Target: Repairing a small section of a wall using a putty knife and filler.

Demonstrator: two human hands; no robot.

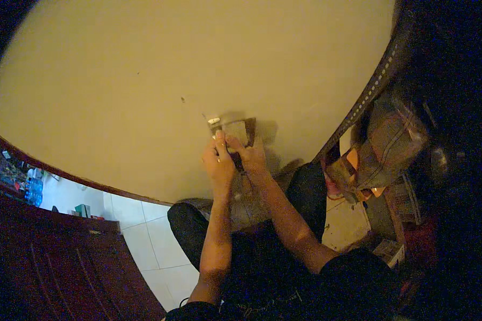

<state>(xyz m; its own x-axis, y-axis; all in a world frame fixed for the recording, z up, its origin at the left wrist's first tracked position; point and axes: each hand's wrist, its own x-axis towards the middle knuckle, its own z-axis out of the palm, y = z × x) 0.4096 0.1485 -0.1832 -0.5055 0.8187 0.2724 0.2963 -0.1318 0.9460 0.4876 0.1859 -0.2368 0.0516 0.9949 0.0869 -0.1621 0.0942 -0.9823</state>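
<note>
Both my hands are close together in front of a broad pale yellowish surface. My left hand is closed, with its thumb and fingers pinched on a slim piece with a whitish end; its exact kind is too blurred to name. Beside it, my right hand grips the lower part of a small square pale piece with dark brown edges. The two held pieces touch or overlap; I cannot tell which. A shadow falls on the surface to their right. My fingers hide the lower part of both pieces.
My knees are bent below the surface. Dark brown panelled wood stands at the lower left, beside white floor tiles. Farther left is a blue plastic bottle. A grey bag and loose items crowd the right.
</note>
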